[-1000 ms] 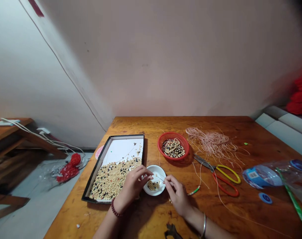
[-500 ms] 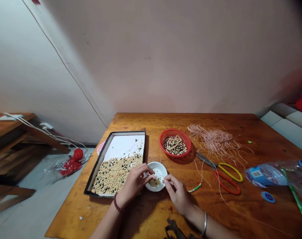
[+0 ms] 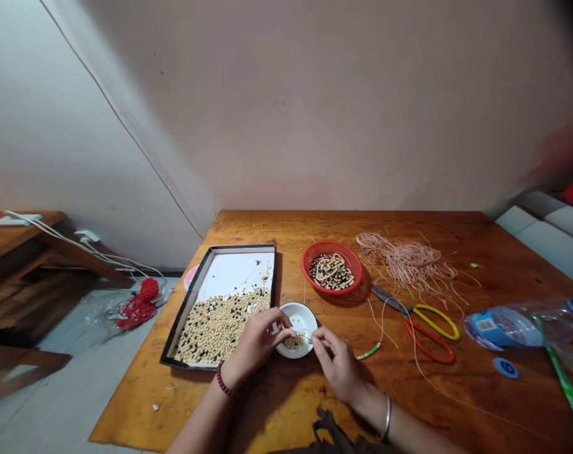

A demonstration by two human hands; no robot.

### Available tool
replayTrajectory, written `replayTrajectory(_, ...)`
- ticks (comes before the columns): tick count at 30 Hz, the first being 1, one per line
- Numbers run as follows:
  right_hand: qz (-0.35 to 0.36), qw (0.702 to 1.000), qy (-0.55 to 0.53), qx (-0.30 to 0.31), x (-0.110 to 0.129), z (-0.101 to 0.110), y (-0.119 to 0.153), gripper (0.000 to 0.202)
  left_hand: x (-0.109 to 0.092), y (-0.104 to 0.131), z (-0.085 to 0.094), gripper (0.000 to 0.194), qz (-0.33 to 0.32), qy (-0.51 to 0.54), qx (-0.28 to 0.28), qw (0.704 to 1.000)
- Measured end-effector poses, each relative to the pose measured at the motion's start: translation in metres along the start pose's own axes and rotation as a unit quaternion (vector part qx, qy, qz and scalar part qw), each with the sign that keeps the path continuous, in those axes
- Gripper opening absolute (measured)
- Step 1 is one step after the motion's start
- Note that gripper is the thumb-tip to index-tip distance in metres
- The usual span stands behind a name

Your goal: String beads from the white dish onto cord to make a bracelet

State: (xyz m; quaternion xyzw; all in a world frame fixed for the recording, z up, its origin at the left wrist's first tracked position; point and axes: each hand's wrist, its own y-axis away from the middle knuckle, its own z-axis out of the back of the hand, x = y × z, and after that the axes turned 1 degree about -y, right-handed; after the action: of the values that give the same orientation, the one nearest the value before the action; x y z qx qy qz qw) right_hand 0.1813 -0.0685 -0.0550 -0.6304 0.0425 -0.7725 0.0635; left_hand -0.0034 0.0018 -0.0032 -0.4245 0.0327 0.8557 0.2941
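Over the left side of a small white bowl (image 3: 304, 313) of beads is my left hand (image 3: 262, 337), its thumb and forefinger pinched on something too small to make out, perhaps a bead. My right hand (image 3: 336, 362) pinches the end of a thin string (image 3: 309, 338) at the bowl's right side. A strung row of green and pale beads (image 3: 370, 352) lies on the table beyond my right hand. Left of the bowl, a black-edged tray (image 3: 229, 271) holds many cream and dark beads (image 3: 215, 331). A red basket (image 3: 307, 277) behind the bowl contains beaded strands (image 3: 332, 272).
Scissors (image 3: 425, 321) with yellow and red handles lie at the right, near a tangle of pink string (image 3: 409, 258). Farther right are a plastic bottle (image 3: 503, 328), a blue cap (image 3: 506, 367) and a green strip (image 3: 567, 388). Dark cloth (image 3: 336, 435) shows at the near edge.
The view has shifted slightly, moving the table contents a little upward in the picture. Both hands stay over the bowl, with their fingertips still close together.
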Motion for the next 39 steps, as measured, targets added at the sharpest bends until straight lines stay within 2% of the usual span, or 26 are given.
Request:
replayTrajectory(14,0.0,1.0,0.005,-0.018,0.002,0.0012,0.0002,0.019,-0.0021,-0.0014,0.0012,0.021,0.008,0.028,0.009,1.0)
replayTrajectory(22,0.014,0.999,0.039,0.008,0.0039,0.0046,0.0033,0.017,-0.0023,-0.0011,0.0002,0.019,0.001,0.048,0.001,0.999)
replayTrajectory(39,0.023,0.998,0.059,-0.013,0.0,0.0041,0.0046,0.016,-0.0042,-0.0005,-0.0001,0.017,0.001,0.069,0.013,0.998)
